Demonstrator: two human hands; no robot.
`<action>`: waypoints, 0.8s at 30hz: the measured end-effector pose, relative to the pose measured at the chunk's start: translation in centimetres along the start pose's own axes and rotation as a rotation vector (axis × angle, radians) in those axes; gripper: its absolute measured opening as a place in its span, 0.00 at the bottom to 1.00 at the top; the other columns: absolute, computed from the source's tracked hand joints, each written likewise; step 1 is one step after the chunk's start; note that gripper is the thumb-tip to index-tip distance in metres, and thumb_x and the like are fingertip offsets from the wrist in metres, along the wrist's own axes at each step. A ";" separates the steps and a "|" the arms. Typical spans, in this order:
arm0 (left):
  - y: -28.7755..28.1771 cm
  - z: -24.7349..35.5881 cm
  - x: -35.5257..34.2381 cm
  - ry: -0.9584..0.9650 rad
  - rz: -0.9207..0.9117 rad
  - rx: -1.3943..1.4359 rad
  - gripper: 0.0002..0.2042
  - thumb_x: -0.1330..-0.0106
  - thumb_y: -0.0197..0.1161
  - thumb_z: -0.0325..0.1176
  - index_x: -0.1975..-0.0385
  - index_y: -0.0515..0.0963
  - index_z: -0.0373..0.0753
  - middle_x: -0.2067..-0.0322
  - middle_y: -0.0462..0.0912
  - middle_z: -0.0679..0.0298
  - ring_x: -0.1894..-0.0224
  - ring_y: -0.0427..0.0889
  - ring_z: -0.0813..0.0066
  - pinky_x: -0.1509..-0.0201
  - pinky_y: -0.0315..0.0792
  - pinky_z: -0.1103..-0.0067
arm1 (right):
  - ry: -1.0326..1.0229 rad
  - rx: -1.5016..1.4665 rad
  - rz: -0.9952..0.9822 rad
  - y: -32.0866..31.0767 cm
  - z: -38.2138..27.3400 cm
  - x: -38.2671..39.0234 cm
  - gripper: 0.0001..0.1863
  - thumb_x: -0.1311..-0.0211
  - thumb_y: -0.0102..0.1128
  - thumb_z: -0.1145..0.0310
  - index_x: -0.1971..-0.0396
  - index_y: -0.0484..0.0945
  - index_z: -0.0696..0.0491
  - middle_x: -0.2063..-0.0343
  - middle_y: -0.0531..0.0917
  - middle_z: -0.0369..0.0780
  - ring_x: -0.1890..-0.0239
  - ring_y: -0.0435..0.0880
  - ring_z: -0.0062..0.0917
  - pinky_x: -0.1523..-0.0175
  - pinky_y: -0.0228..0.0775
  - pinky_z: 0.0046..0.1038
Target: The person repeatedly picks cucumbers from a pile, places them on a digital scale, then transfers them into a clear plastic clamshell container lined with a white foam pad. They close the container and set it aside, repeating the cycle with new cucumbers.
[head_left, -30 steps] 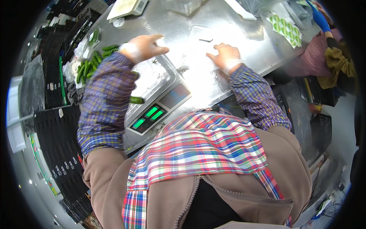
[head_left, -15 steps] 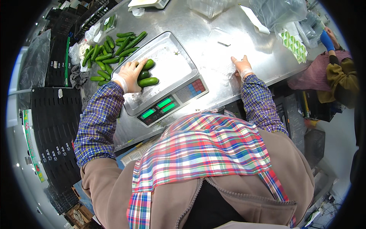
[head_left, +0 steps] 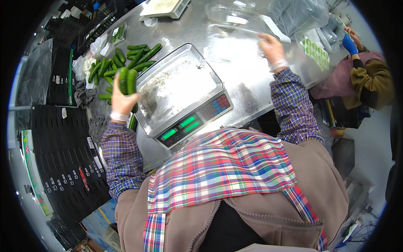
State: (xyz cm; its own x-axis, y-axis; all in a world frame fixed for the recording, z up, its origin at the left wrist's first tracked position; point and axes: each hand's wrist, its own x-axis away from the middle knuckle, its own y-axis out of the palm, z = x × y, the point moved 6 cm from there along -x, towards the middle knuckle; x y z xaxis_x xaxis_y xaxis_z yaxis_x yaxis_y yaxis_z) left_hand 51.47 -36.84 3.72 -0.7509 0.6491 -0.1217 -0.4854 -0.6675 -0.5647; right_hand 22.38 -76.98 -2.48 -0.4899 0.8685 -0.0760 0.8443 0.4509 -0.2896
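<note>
My left hand (head_left: 124, 101) grips upright cucumbers (head_left: 130, 82) just left of the bare metal pan of the scale (head_left: 176, 80), whose green displays are lit. More loose cucumbers (head_left: 138, 54) lie behind that hand. At the upper right, my right hand (head_left: 270, 48) has its fingers curled at the edge of a clear plastic container (head_left: 226, 33), apparently holding it; the container is blurred and its outline is hard to make out.
The steel table (head_left: 294, 71) also carries another scale (head_left: 163, 10), bags (head_left: 298, 14), a green label sheet (head_left: 315, 52) and a packed cucumber tray (head_left: 118, 33). Black crates (head_left: 63, 151) stand at left. At right, another person's blue-gloved hand (head_left: 349, 44) is raised.
My left hand has taken the cucumbers off the scale pan and moved left with them. My right hand has moved up the table to the clear plastic, which has shifted.
</note>
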 end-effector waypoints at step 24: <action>4.0 1.4 4.8 0.488 0.083 -0.389 0.42 0.40 0.53 0.61 0.35 0.53 0.32 0.37 0.55 0.40 0.34 0.52 0.44 0.31 0.45 0.61 | -0.021 0.064 -0.680 20.3 -3.5 10.2 0.25 0.35 0.50 0.59 0.43 0.66 0.56 0.71 0.76 0.36 0.76 0.73 0.17 0.71 0.68 0.20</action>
State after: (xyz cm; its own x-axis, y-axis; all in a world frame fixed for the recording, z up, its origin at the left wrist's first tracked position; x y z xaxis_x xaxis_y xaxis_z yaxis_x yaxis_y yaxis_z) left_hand 45.31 -36.90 2.01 -0.4440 0.7539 -0.4843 -0.1674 -0.6008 -0.7817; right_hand 35.28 -58.26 -5.82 -0.9113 0.3922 0.1250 0.3332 0.8811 -0.3356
